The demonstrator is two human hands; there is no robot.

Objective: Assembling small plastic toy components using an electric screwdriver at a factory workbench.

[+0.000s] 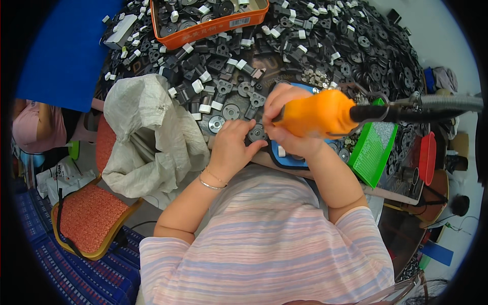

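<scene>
Curls right hand [292, 138] round orange tool [323, 114], spreads left hand's [233, 146] thumb from fingers beside wheel [257, 133]; leaves twelve-o'clock heap [317, 53] loose, nothing clearly finished!

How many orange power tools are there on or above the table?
1: the orange plastic power tool, gripped in the right hand. Others may be hidden.

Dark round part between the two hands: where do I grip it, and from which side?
I'd pinch the part by its outer rim, coming from the left. Its round face shows upward, and the left hand sits at its left edge, while the right hand, holding the orange tool, crowds its right.
</scene>
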